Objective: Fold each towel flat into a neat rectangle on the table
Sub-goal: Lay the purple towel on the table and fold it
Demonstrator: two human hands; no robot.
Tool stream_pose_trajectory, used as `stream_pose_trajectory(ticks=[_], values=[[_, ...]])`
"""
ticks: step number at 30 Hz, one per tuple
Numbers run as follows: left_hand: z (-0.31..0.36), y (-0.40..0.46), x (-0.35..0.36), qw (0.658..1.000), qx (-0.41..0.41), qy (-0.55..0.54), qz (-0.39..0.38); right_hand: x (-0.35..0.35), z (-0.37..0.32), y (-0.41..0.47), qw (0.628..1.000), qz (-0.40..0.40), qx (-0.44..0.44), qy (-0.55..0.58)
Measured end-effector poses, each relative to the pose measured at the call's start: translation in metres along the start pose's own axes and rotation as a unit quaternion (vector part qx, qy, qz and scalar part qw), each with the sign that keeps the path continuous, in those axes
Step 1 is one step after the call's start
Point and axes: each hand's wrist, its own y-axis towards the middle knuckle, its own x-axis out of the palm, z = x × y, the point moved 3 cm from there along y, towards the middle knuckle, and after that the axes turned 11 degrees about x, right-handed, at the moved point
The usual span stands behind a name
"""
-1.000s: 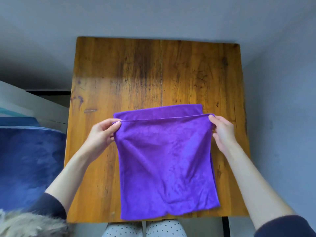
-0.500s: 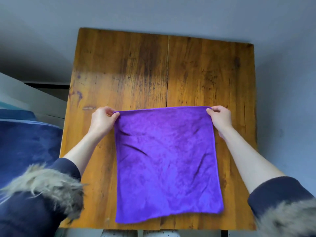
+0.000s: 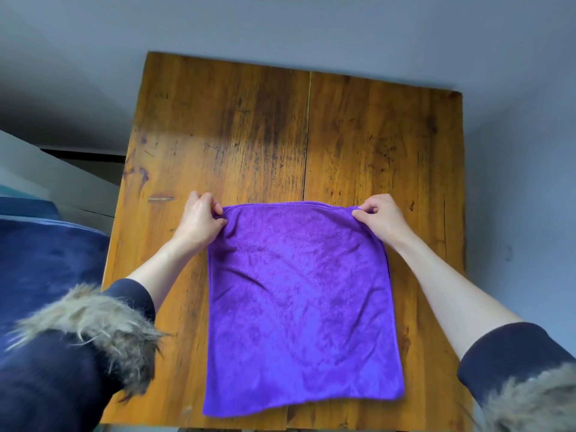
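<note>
A: Status on the towel?

B: Purple towel [image 3: 299, 307] lies flat on the wooden table [image 3: 249, 135], on the near half. Roughly rectangular, long axis running away from the person. Near edge sits at the table's near edge, slightly uneven at the near-left corner.

A: Hands?

B: Both at the far corners. Left hand [image 3: 201, 218] has fingers curled, pinching the far-left corner; cloth bunches a little under the fingertips. Right hand [image 3: 378, 218] is the same on the far-right corner, thumb and fingers pinched on the hem.

A: Is the far edge lifted or down?

B: Far hem runs nearly straight between the two hands. Cannot tell whether it is touching the wood or held just above it. Rest of the cloth looks down on the table, with shallow creases across the middle.

A: How many layers?

B: A second edge shows along the right side just under the top layer, so at least doubled. Cannot count beyond that.

A: Anything else in view?

B: Dark sleeves with fur trim [image 3: 93, 319] at both forearms. Blue fabric [image 3: 46, 260] off the table's left side, beside a white ledge [image 3: 46, 179]. Grey wall [image 3: 280, 26] behind the table. Table has a seam down the centre and dark scuff marks.
</note>
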Motion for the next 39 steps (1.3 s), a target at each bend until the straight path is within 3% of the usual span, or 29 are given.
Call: stream_pose_trajectory(ticks=[5, 14, 19, 23, 25, 28, 31, 34, 36, 39], values=[[0.006, -0.003, -0.006, 0.996, 0.078, 0.031, -0.036, -0.004, -0.003, -0.011, 1.0, -0.005, 0.009, 0.002], [0.025, -0.034, -0.067, 0.989, 0.132, -0.032, -0.051, -0.077, -0.011, -0.055, 0.995, 0.044, 0.013, 0.092], [0.05, -0.064, -0.124, 0.985, 0.151, -0.088, 0.01, -0.116, -0.033, -0.101, 0.956, 0.003, 0.006, 0.294], [0.08, -0.085, -0.174, 0.973, 0.182, -0.133, 0.057, -0.15, -0.058, -0.135, 0.921, -0.005, -0.025, 0.39], [0.093, -0.09, -0.203, 0.964, 0.203, -0.145, 0.087, -0.165, -0.071, -0.152, 0.925, 0.012, -0.052, 0.375], [0.111, -0.095, -0.247, 0.952, 0.237, -0.154, 0.118, -0.189, -0.097, -0.176, 0.965, 0.08, -0.129, 0.214], [0.127, -0.102, -0.281, 0.942, 0.277, -0.136, 0.133, -0.21, -0.126, -0.199, 0.961, 0.113, -0.183, 0.174], [0.138, -0.106, -0.31, 0.926, 0.312, -0.11, 0.181, -0.228, -0.15, -0.218, 0.917, 0.074, -0.206, 0.332], [0.147, -0.106, -0.32, 0.921, 0.333, -0.067, 0.191, -0.234, -0.163, -0.226, 0.849, 0.003, -0.204, 0.487], [0.157, -0.104, -0.327, 0.922, 0.335, -0.036, 0.193, -0.235, -0.174, -0.231, 0.798, -0.053, -0.194, 0.569]])
